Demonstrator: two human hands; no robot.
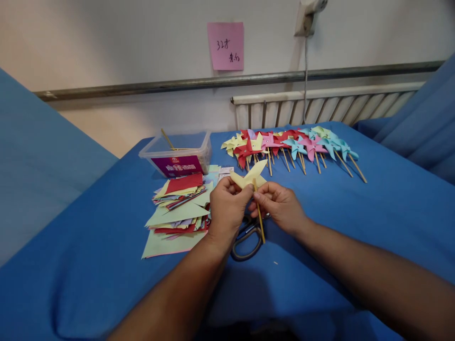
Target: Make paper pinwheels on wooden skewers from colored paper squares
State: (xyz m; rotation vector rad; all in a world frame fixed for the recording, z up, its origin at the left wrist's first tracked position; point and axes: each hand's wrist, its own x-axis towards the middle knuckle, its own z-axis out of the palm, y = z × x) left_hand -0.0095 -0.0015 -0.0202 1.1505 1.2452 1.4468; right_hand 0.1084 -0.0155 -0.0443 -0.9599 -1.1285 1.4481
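Observation:
My left hand (226, 208) and my right hand (279, 204) meet over the blue cloth, both closed on a pale yellow paper pinwheel (250, 175). Its wooden stick (260, 222) runs down between my hands, pinched by my right fingers. My left fingers grip the folded paper at its left side. Directly under my hands lie grey-handled scissors (247, 239), partly hidden by them.
A loose stack of coloured paper squares (177, 210) lies left of my hands. Behind it stands a clear plastic box (177, 154) holding sticks. A row of finished pinwheels (291, 144) lies at the back. A radiator (320, 106) and wall sit behind the blue-covered table (373, 213).

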